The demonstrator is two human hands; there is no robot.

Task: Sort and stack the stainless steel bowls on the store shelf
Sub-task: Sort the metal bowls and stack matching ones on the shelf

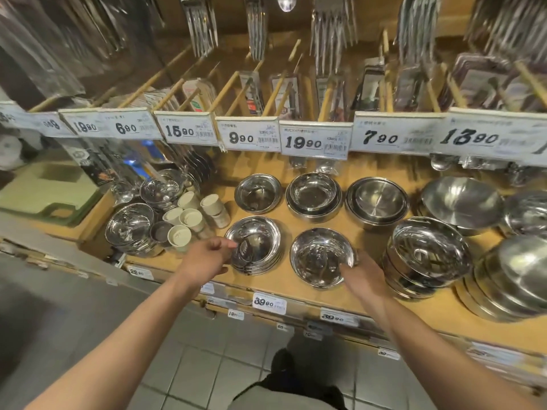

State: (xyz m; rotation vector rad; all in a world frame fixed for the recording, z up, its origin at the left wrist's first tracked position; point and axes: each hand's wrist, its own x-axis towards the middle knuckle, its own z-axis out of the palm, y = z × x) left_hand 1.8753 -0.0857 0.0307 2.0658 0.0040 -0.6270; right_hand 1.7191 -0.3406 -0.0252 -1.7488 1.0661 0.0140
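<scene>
Both forearms reach from the bottom of the frame: left hand [207, 255] pinches the bowl stack [254, 245], right hand [362, 276] grips a tilted bowl [322, 257] at centre. Shelf-edge tags [269, 303] read "39.90".

1. On the shelf [284, 281] before me, two bowl stacks [254, 245] [323, 257] sat in front, side by side.
2. Behind them stood three more stacks [258, 192] [313, 196] [376, 202] in a row.
3. The cups [189, 218] clustered left of these; larger bowls [461, 202] lay right.
</scene>
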